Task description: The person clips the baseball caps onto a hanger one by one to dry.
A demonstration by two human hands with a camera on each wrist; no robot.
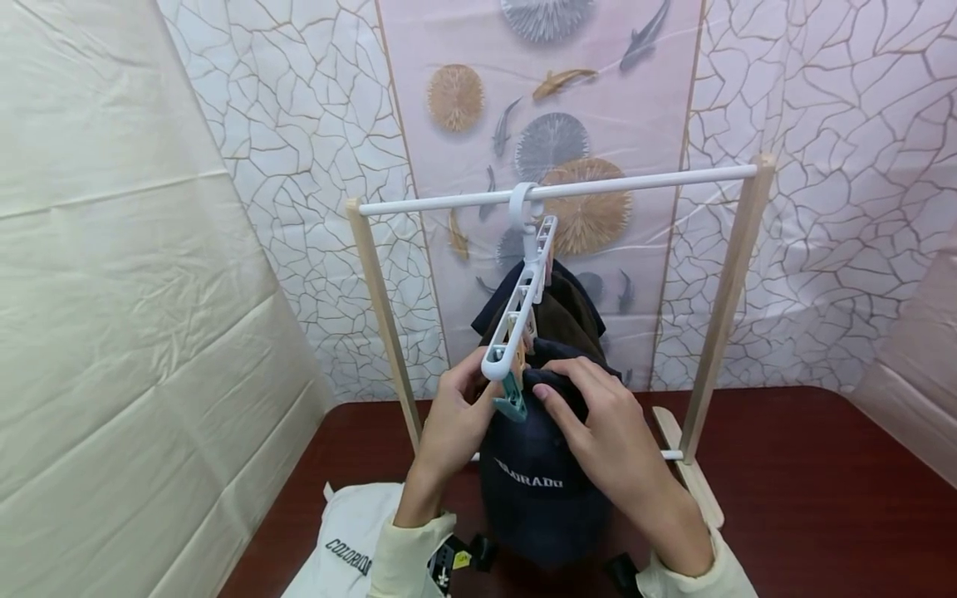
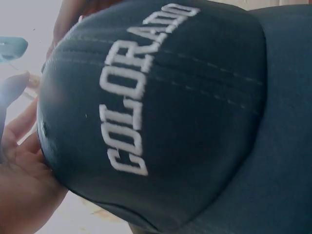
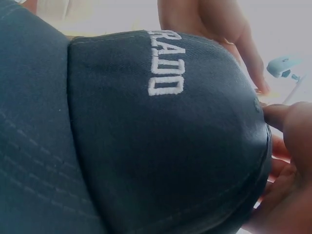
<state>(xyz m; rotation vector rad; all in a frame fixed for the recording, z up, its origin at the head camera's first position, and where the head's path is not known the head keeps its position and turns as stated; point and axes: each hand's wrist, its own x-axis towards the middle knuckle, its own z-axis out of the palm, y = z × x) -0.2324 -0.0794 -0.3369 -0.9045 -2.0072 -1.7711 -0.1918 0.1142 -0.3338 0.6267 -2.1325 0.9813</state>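
Observation:
A dark navy baseball cap [image 1: 534,507] with white COLORADO lettering hangs brim-down below a white clip hanger [image 1: 516,320]. My right hand [image 1: 609,432] pinches the cap's crown, with the thumb in front and the fingers behind. On the other side, my left hand [image 1: 458,419] grips an orange clip [image 1: 519,357] at the hanger's near end, its fingers partly hidden behind the hanger. Beside the left thumb hangs a teal clip [image 1: 512,399]. Both wrist views show the crown close up, with the left hand [image 2: 29,185] and right hand [image 3: 287,170] at its top.
The hanger hooks over the white bar of a wooden-legged rack [image 1: 635,181]. Dark and brown caps [image 1: 564,311] hang farther back. A white COLORADO cap [image 1: 351,531] lies at left on the dark red table [image 1: 815,473]. Patterned fabric [image 1: 299,166] stands behind.

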